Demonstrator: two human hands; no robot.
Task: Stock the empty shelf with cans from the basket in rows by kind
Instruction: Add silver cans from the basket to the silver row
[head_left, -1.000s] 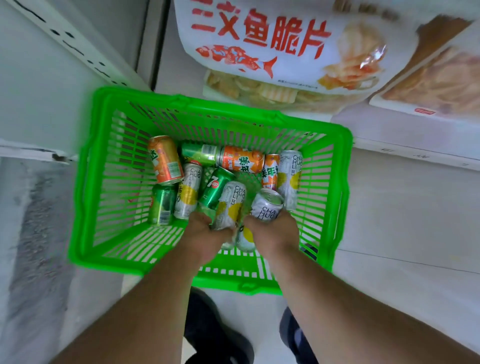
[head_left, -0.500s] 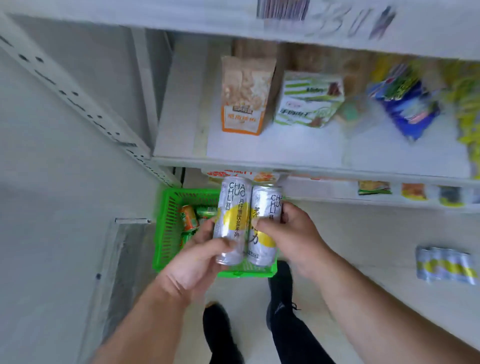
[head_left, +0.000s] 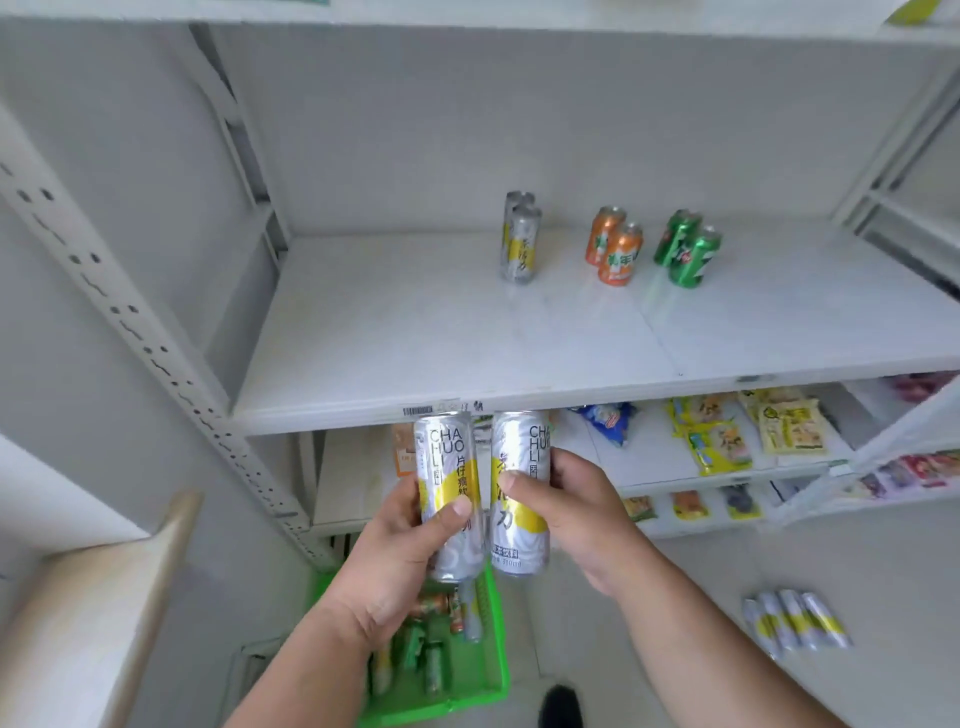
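- My left hand (head_left: 400, 561) is wrapped around one tall silver-yellow can (head_left: 448, 493), thumb across its front, can upright.
- My right hand (head_left: 576, 514) is wrapped around a second silver can (head_left: 519, 493), also upright, thumb on its yellow band.
- The two held cans sit side by side, very close; I cannot tell if they touch. Both are just below the front edge of the shelf (head_left: 467, 338).
- On the shelf, toward the back: a silver pair (head_left: 519, 239), one behind the other, left of centre.
- Right of those, an orange pair (head_left: 615, 252), same front-to-back line.
- Further right, a green pair (head_left: 685, 249), same arrangement. The three rows stand apart from each other.
- The front half of the shelf is bare white board, with a barcode label (head_left: 418, 410) on its front lip.
- The green basket (head_left: 493, 649) is on the floor below my left forearm, with orange, green and silver cans lying inside, blurred.
- A pack of silver cans (head_left: 795, 621) lies on the floor at right, well apart from the basket.
- Lower shelves at right hold snack bags (head_left: 727, 436), yellow and blue.
- A dark shoe (head_left: 560, 704) is at the bottom edge.
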